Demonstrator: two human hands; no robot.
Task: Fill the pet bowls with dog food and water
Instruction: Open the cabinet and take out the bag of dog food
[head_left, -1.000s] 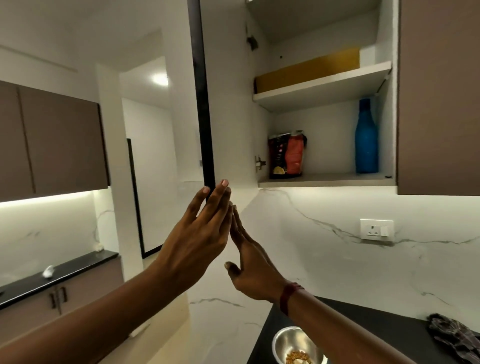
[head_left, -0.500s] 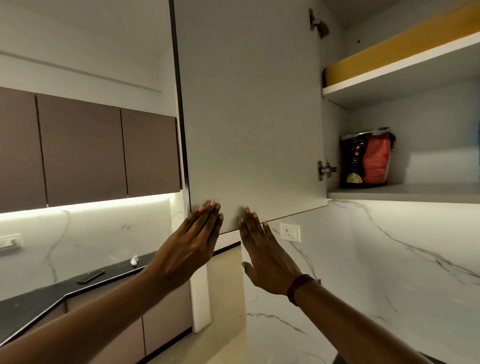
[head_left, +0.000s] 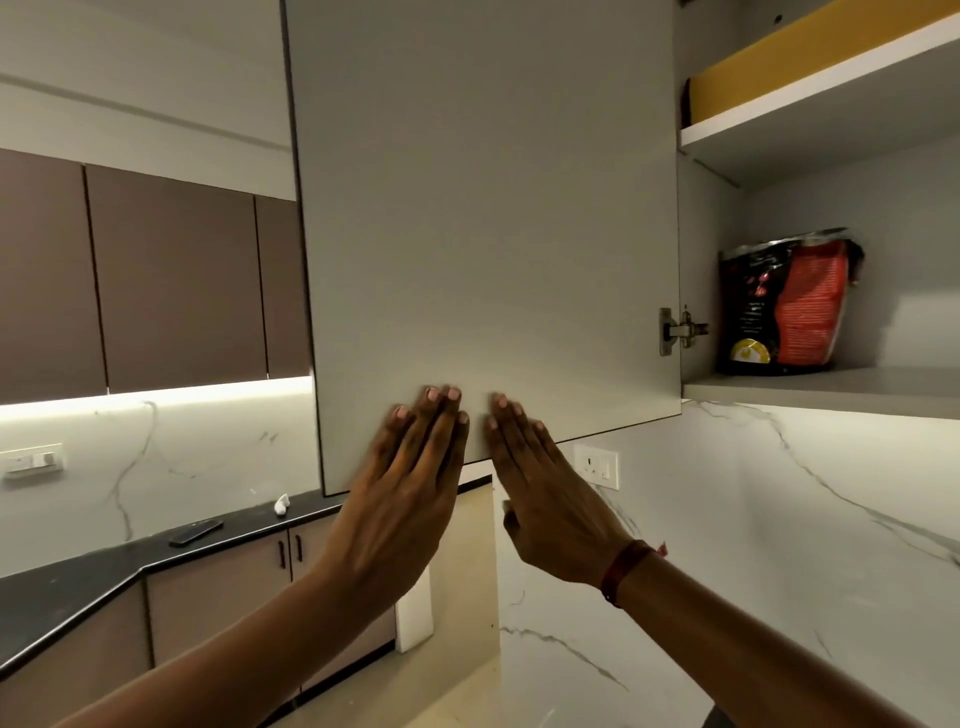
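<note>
Head view: both hands lie flat against the inside face of the open cabinet door, near its lower edge. The left hand and right hand have fingers straight and close together, each grip pinching nothing, palms placed as if to swing the panel on its hinge. The dog food bag stands upright on the lower shelf inside, well apart from both hands.
</note>
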